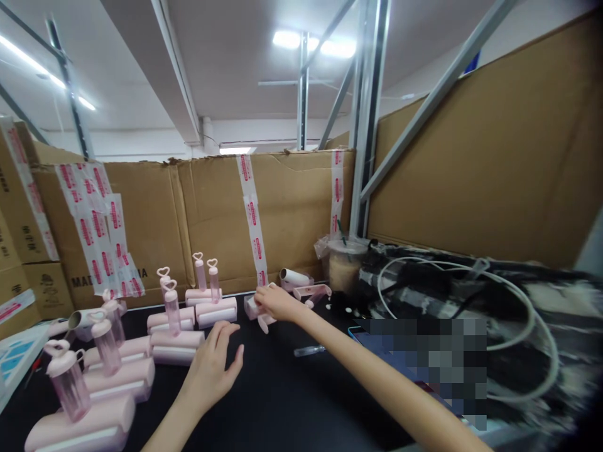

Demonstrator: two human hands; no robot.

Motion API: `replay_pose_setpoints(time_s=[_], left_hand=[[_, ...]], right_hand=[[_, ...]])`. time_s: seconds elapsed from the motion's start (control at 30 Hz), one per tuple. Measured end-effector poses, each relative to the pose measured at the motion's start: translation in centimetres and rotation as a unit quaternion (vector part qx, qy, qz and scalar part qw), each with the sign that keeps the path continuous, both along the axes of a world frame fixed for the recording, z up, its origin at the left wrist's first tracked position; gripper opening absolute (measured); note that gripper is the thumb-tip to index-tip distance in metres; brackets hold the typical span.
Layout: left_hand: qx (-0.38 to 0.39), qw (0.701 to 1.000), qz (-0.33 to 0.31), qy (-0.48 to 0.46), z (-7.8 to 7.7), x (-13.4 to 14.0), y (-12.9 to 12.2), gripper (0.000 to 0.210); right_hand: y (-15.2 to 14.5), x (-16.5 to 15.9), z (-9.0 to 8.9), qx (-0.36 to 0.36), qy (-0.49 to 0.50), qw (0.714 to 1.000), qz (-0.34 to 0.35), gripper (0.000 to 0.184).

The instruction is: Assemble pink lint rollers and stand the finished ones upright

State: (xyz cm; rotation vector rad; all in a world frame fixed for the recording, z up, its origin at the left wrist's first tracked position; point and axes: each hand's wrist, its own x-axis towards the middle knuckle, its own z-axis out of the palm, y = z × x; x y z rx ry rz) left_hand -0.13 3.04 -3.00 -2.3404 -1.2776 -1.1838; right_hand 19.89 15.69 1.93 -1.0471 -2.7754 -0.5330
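Note:
My right hand (pixel 277 304) reaches to the back of the black table, its fingers closed on a small pale pink plastic part (pixel 266 322), apparently of a lint roller; the fingers hide much of it. My left hand (pixel 211 367) hovers over the table with fingers apart, holding nothing. Just left of it lies a pink lint roller (pixel 176 348) with a clear pink upright handle and a heart-shaped loop. Several more like it, including a large near one (pixel 80 424), line the left side. A white paper roll (pixel 294 277) and a pink handle (pixel 311 292) lie beyond my right hand.
A clear-handled screwdriver (pixel 309 350) lies beneath my right forearm. At the back right stands a lidded drink cup (pixel 347 267) with a green straw. A white cable (pixel 532 314) loops over a black taped bundle. Cardboard walls (pixel 211 220) and a metal post (pixel 365 125) border the table (pixel 282 402).

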Motion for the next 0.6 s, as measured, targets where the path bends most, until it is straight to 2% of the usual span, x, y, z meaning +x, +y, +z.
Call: replay_pose_setpoints(time_s=[0.13, 0.23, 0.33, 0.43, 0.5, 0.6], left_hand=[[-0.054, 0.998, 0.004, -0.01, -1.6, 0.6, 0.3, 0.053], [-0.055, 0.998, 0.007, -0.02, -3.0, 1.0, 0.5, 0.065], [-0.067, 0.998, 0.007, 0.006, -3.7, 1.2, 0.7, 0.052], [-0.095, 0.994, 0.008, 0.047, -3.3, 1.1, 0.7, 0.037], [-0.108, 0.993, 0.009, 0.056, -2.9, 1.0, 0.6, 0.035], [-0.125, 0.991, 0.004, 0.055, -2.4, 0.9, 0.5, 0.038]], right_hand=[[-4.8, -1.4, -0.9, -0.022, 0.013, 0.998, 0.051, 0.013], [-6.3, -1.7, -0.4, -0.042, 0.04, 0.997, 0.054, 0.02], [-4.9, 0.3, 1.5, -0.064, 0.1, 0.992, -0.038, 0.03], [-1.7, 3.9, 2.8, -0.08, 0.103, 0.981, -0.144, 0.02], [0.1, 6.0, 2.6, -0.103, 0.093, 0.97, -0.201, 0.02], [1.6, 7.9, 1.1, -0.123, 0.097, 0.959, -0.237, 0.027]])
